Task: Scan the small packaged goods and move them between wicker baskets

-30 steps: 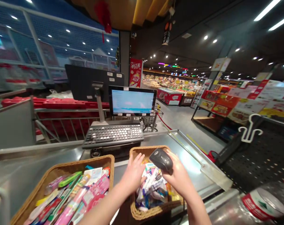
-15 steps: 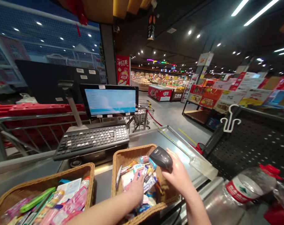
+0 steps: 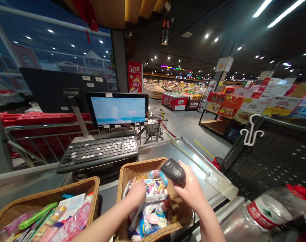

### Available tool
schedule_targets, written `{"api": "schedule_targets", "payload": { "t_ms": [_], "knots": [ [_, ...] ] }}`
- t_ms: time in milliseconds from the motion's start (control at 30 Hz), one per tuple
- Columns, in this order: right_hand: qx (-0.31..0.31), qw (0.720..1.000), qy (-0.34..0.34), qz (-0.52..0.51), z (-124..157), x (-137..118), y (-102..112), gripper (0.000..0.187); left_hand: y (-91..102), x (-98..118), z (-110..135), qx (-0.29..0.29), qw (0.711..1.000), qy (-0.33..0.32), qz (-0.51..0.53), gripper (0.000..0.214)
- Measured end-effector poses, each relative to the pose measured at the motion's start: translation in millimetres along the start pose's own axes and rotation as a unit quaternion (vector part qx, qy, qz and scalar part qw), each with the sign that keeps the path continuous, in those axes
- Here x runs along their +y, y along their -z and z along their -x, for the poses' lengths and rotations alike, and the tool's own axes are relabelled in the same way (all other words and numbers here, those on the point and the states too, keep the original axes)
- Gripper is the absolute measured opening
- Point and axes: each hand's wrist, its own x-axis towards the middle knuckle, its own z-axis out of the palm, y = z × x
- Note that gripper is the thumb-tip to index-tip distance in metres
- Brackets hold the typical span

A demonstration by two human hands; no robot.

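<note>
My right hand (image 3: 192, 193) grips a dark handheld barcode scanner (image 3: 173, 170) above the right wicker basket (image 3: 179, 215). My left hand (image 3: 136, 194) reaches into that basket with fingers curled down among several small packaged goods (image 3: 153, 208); what they hold is hidden. A second wicker basket (image 3: 41, 196) at the left holds toothbrush packs and other flat packets.
A checkout keyboard (image 3: 98, 153) and lit screen (image 3: 119, 110) stand behind the baskets on the steel counter (image 3: 163, 149). A large water bottle (image 3: 269, 208) lies at the lower right beside a black perforated panel (image 3: 276, 161). Shop aisles and shelves stretch beyond.
My left hand went down into the right basket and then shifted up and left among the goods. The scanner hand stayed nearly still. The view swung right.
</note>
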Motion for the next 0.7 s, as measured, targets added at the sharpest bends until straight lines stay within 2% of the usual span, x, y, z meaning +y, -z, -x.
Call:
{"api": "schedule_targets", "payload": {
  "t_ms": [67,200,333,567,700],
  "knots": [
    [0.003,1.0,-0.002,0.003,0,2,0,0.055,23.6,-8,0,0.006,1.0,0.027,0.012,0.014],
    [0.011,1.0,-0.001,0.004,0,1,-1,0.055,69.0,-18,8,0.034,0.997,0.061,0.031,0.019],
    [0.01,1.0,0.011,-0.006,-3,-7,-3,0.053,105.6,-23,24,0.086,0.992,0.079,0.053,0.025],
    [0.02,0.999,0.031,0.006,-8,-29,-5,0.052,143.5,-35,58,0.206,0.973,0.09,0.051,0.035],
    [0.002,0.999,0.052,0.01,-10,-47,-7,0.05,160.7,-39,80,0.244,0.965,0.089,0.032,0.037]
  ]
}}
